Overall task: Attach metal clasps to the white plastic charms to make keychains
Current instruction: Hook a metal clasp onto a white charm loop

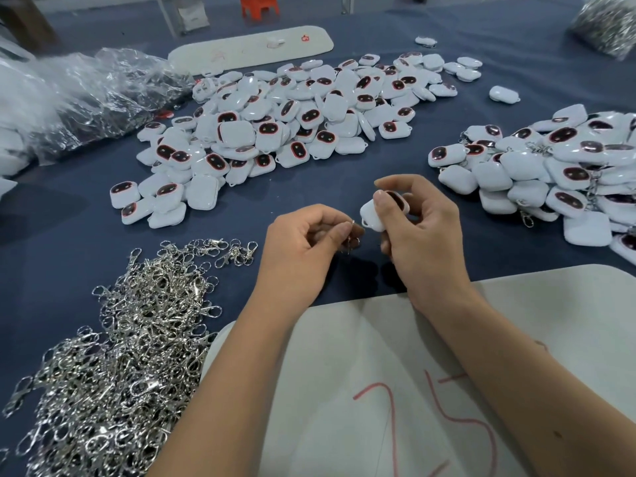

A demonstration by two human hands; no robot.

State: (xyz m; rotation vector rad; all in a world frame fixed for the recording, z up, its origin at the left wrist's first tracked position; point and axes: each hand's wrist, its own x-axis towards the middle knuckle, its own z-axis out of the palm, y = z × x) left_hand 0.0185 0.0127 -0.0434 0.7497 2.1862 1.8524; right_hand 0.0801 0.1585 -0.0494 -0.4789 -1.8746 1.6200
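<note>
While a small silver metal clasp (351, 235) is pinched by the left hand (303, 246), a white rounded plastic charm with a dark red-rimmed face (382, 211) is gripped by the right hand (418, 228); heaps of charms (275, 122) lie beyond on the blue desk (241, 208).

Your right hand (418, 223) holds a charm (377, 215) of smooth, glossy white plastic with a dark, shiny face panel edged in red. Your left hand (303, 242) pinches a clasp (351, 235) of bright polished metal. The heap of clasps (113, 356) beside you shows the same silvery, reflective finish. The tablecloth (241, 235) looks like matt dark-blue woven cloth. The board (395, 390) under your forearms is matt, off-white and smooth, marked in red. The bags (96, 94) at far left are crinkled, glossy clear plastic film.
</note>
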